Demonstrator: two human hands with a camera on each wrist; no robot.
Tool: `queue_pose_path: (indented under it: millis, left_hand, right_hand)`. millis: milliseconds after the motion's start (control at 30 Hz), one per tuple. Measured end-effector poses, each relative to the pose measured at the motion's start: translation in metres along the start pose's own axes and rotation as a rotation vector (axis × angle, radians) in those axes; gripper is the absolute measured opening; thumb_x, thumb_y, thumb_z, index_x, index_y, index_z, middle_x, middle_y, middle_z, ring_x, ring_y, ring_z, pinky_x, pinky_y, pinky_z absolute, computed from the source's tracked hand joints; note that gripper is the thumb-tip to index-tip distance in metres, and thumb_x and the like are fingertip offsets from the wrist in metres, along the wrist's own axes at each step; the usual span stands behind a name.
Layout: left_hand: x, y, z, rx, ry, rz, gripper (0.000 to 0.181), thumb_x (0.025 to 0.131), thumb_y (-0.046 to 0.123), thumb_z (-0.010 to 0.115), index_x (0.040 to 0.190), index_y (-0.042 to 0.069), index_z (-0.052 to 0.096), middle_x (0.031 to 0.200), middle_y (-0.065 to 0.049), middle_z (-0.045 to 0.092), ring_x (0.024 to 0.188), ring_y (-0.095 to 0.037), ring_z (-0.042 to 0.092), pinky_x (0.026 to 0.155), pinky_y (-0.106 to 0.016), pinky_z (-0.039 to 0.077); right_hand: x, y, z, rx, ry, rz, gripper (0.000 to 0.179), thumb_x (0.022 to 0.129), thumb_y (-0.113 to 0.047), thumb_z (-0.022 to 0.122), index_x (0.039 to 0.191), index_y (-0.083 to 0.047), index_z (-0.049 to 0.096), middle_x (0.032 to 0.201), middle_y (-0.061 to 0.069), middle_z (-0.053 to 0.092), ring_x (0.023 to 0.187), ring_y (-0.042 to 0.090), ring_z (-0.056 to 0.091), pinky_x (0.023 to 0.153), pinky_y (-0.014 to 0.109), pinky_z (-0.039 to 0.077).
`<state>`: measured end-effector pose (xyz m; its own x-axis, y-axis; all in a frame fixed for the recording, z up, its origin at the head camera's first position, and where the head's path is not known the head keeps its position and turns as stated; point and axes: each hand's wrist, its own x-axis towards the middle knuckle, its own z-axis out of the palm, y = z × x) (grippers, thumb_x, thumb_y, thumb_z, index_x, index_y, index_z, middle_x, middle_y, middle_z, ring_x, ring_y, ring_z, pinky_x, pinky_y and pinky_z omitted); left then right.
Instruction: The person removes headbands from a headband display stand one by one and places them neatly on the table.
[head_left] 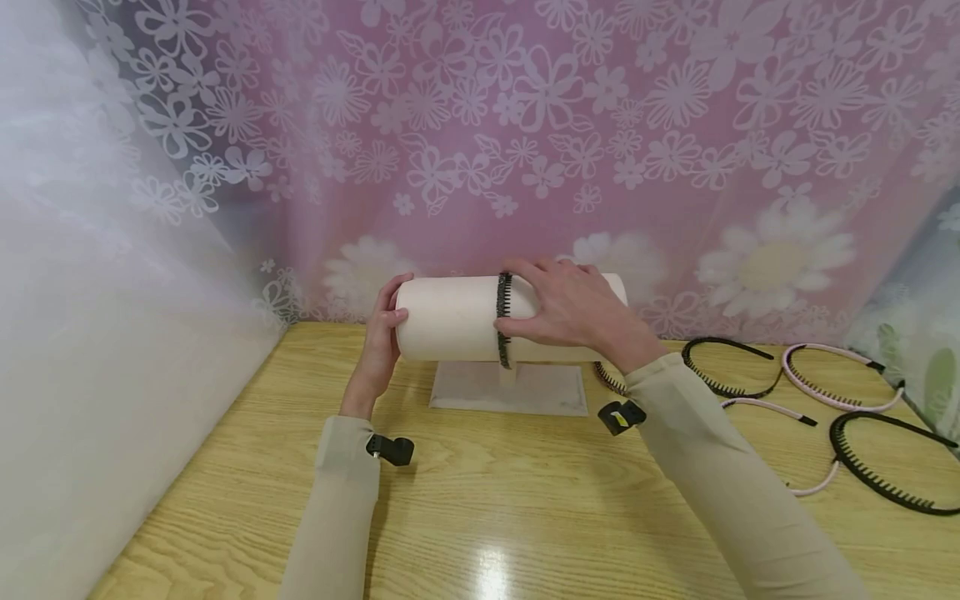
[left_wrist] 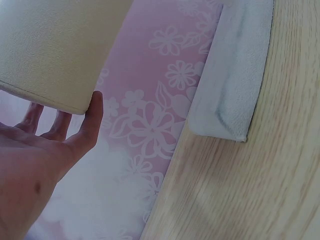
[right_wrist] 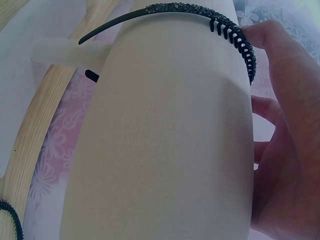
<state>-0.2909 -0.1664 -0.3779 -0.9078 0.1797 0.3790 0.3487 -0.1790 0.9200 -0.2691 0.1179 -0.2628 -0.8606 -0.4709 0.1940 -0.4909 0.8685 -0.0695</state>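
A cream cylindrical headband display stand (head_left: 446, 321) lies level on a post above its flat pale base (head_left: 465, 393). Around its middle sits a dark, glittery toothed headband (right_wrist: 172, 8), its thin ends reaching toward the post in the right wrist view. My right hand (head_left: 573, 308) arches over the cylinder, thumb and fingertips on the headband. At the cylinder's left end my left hand (head_left: 381, 342) holds the rim, thumb in front and fingers around the edge. In the left wrist view, several fingers of the left hand (left_wrist: 35, 155) touch that end.
On the wooden table (head_left: 480, 492) to the right lie a black headband (head_left: 720, 390), a pink one (head_left: 813, 392), another black one (head_left: 862, 475) and a thin pink one (head_left: 772, 407). A brown toothed band (head_left: 609, 379) shows partly behind my right wrist. A floral curtain (head_left: 480, 167) hangs behind.
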Motion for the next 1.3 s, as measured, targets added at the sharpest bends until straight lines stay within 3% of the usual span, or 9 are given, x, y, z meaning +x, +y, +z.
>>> queue_pose_path:
  millis: [200,533,967,1300]
  left_hand:
    - [0.001,0.001,0.000,0.002,0.002,-0.005,0.067,0.094,0.031,0.042,0.158,0.017,0.028,0.144,0.005,0.046,0.120,-0.022,0.051,0.085,-0.032,0.053]
    - [0.001,0.002,0.001,0.004,0.001,-0.006,0.069,0.093,0.031,0.043,0.159,0.016,0.026,0.145,0.005,0.046,0.120,-0.022,0.050,0.084,-0.032,0.053]
    - [-0.001,0.002,0.001,-0.004,0.013,-0.030,0.059,0.095,0.030,0.042,0.153,0.028,0.035,0.145,0.007,0.045,0.121,-0.022,0.051,0.084,-0.032,0.053]
    - [0.000,0.001,0.000,-0.008,0.010,-0.021,0.057,0.094,0.030,0.043,0.151,0.030,0.037,0.145,0.006,0.045,0.121,-0.022,0.051,0.084,-0.032,0.053]
  right_hand:
    - [-0.002,0.002,-0.001,0.009,-0.009,0.009,0.084,0.085,-0.075,0.057,0.156,-0.033,0.038,0.156,0.010,0.049,0.135,0.039,0.053,0.102,0.069,0.042]
    - [-0.006,0.007,-0.002,0.014,0.005,0.010,0.083,0.085,-0.073,0.059,0.155,-0.033,0.039,0.153,0.012,0.051,0.135,0.039,0.054,0.102,0.069,0.042]
    - [-0.009,0.013,-0.001,0.018,0.004,0.004,0.084,0.085,-0.073,0.059,0.155,-0.031,0.040,0.153,0.013,0.051,0.131,0.040,0.056,0.102,0.068,0.042]
    - [-0.013,0.017,-0.002,0.019,-0.009,0.028,0.084,0.086,-0.073,0.058,0.156,-0.032,0.037,0.151,0.014,0.052,0.129,0.041,0.056,0.103,0.068,0.041]
